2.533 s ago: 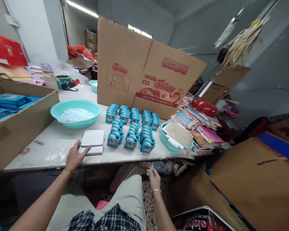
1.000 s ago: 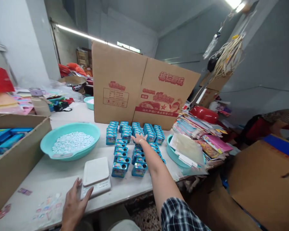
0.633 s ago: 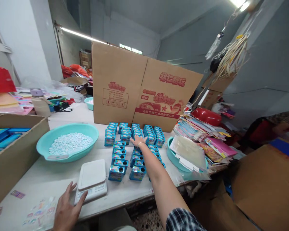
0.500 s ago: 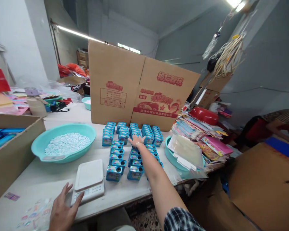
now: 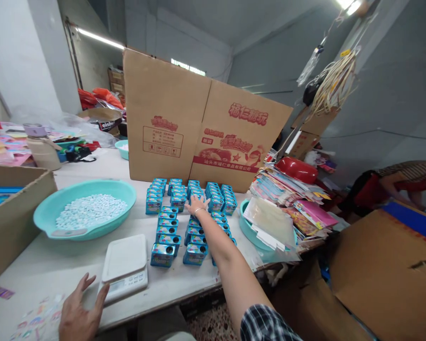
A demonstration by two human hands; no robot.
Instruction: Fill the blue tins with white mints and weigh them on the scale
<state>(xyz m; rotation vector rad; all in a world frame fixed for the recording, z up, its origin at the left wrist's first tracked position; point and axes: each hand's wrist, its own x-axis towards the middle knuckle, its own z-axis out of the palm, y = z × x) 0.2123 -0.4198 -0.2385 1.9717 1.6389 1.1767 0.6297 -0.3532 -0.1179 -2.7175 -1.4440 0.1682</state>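
Rows of small blue boxes (image 5: 184, 213) stand on the white table (image 5: 57, 265) in front of a big cardboard carton (image 5: 199, 123). My right hand (image 5: 198, 206) is stretched far out over them, fingers spread and resting on the boxes in the middle rows. My left hand (image 5: 78, 316) lies flat with fingers apart on the table's near edge, touching the front left corner of a white scale (image 5: 125, 266). A teal basin (image 5: 85, 213) of white pellets sits left of the boxes.
An open cardboard box (image 5: 14, 213) with blue packs is at the left. A second teal basin (image 5: 259, 232) with clear bags and a pile of colourful packets (image 5: 298, 203) are at the right. Another person (image 5: 397, 182) bends over at the far right, near cartons (image 5: 386, 274) on the floor.
My right hand rose from under the table and reached out onto the blue boxes. My left hand slid back from the scale's side to its front corner. The view shifted left.
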